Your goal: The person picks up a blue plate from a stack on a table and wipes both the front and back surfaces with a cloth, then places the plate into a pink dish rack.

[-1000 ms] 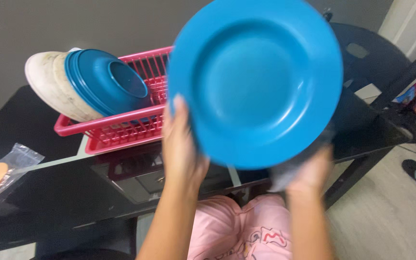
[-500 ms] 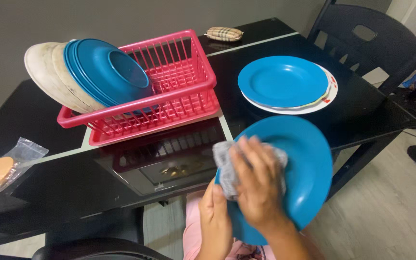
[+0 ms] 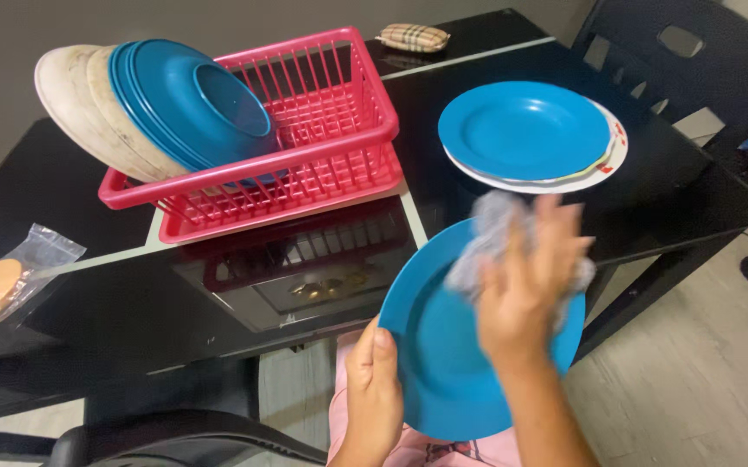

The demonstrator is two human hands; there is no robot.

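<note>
- The blue plate [image 3: 443, 346] is held up off the table's near edge, over the person's lap, tilted with its hollow face toward the camera.
- It looks like moulded plastic: light and stiff, probably not fragile. The glossy surface could be slick, so the broad rim looks like the safest place to take hold.
- The left hand [image 3: 376, 389] grasps that rim at the lower left, thumb on the face, fingers hidden behind.
- The right hand [image 3: 525, 290] is clenched round a grey cloth [image 3: 488, 238], pressing it against the plate's upper right. The hand is blurred, so how the fingers lie cannot be told exactly.
- The cloth looks soft and limp, bunched up, folding to the plate's curve.
- Beyond it, on the black table [image 3: 89, 329], a stack of plates [image 3: 525, 130] lies flat, a blue one on top of paler ones.
- Left of that stack stands a red dish rack [image 3: 331, 164], with blue bowls [image 3: 192, 108] and off-white bowls [image 3: 71, 108] leaning on edge at its left end.
- At the far left lies a clear bag [image 3: 15, 285] with an orange disc inside.
- A small checked pouch [image 3: 415, 36] lies at the table's far edge, and a dark chair [image 3: 694, 60] stands at the right.
</note>
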